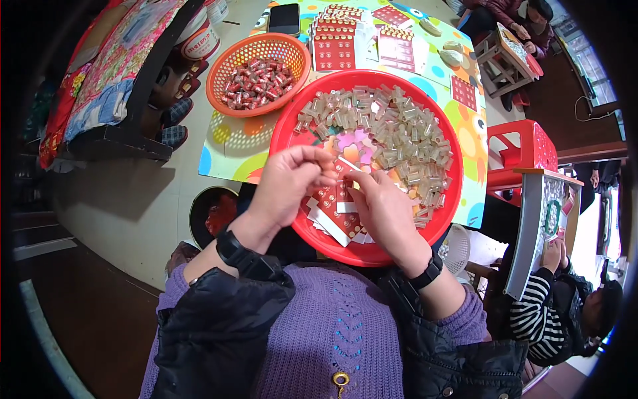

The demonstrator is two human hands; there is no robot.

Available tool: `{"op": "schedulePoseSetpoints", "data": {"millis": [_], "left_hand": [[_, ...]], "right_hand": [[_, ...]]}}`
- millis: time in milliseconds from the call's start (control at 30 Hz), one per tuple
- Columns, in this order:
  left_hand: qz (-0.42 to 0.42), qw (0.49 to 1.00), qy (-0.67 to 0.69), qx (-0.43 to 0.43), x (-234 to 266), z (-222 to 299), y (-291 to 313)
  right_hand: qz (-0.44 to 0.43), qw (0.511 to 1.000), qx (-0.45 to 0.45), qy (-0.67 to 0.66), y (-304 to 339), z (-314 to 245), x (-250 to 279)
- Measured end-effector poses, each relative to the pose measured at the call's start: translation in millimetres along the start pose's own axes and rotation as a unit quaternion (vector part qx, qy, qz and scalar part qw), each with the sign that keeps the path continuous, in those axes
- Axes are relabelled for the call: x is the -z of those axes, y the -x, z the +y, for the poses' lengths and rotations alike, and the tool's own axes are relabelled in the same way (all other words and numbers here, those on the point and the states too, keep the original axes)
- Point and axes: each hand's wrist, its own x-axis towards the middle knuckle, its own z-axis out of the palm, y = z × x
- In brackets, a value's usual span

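Note:
Over the near side of a round red basin (282, 133), both my hands are raised close together. My left hand (287, 185) is closed in a pinch, its fingertips together; whatever lies between them is too small to name. The thumb and forefinger of my right hand (387, 211) are also pinched, and what they hold, if anything, is hidden. Beneath the fingers lie red label sheets (327, 198) with white edges, stacked in the basin. Many small clear plastic tubes (405, 133) are heaped along the basin's far and right sides.
An orange basket (302, 60) holds red-wrapped tubes (259, 83) at the far left. Behind the basin lie more red label sheets (334, 50) and a phone (284, 18). A red stool (531, 149) stands at right. Two people work at small tables on the right.

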Motion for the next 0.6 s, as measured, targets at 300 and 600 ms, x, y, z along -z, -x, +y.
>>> {"op": "schedulePoseSetpoints", "data": {"millis": [300, 600], "left_hand": [[0.034, 0.735, -0.607, -0.299, 2, 38, -35], [-0.038, 0.487, -0.811, -0.322, -1, 35, -66]], "right_hand": [[0.057, 0.983, 0.123, 0.121, -4, -1, -5], [0.028, 0.982, 0.150, 0.114, 7, 3, -14]]}}
